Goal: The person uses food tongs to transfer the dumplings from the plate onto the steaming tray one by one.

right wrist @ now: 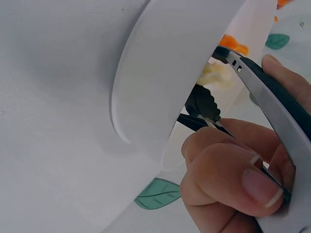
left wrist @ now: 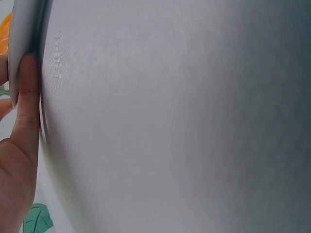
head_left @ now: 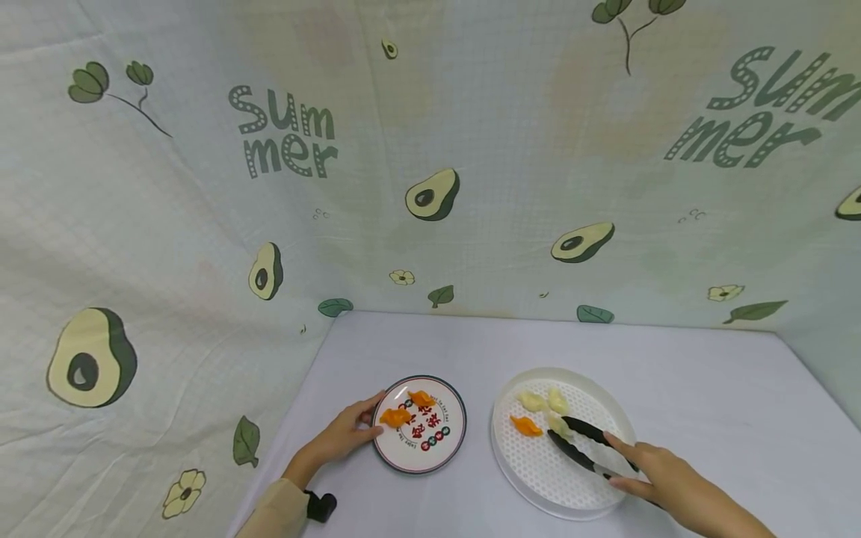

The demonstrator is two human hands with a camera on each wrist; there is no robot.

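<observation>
My left hand (head_left: 346, 433) pinches the left rim of a small round plate (head_left: 403, 453) with red and dark printing. Two orange dumpling-shaped pieces (head_left: 395, 418) lie on it. In the left wrist view, a finger (left wrist: 29, 97) lies against the plate's outer side. My right hand (head_left: 662, 478) grips tongs (head_left: 573, 453) with black ends, their arms spread apart. The tips are at a pale yellow dumpling-shaped piece (head_left: 555, 424) on a white round tray (head_left: 548, 471); whether they squeeze it, I cannot tell. Two more pale yellow pieces (head_left: 533, 401) and an orange one (head_left: 526, 427) lie nearby.
The plate and tray stand side by side on a white table (head_left: 474, 351), the plate to the left. A cloth (head_left: 498, 149) printed with avocados and lettering hangs behind and along the sides. A black strap (head_left: 321, 506) is on the left wrist.
</observation>
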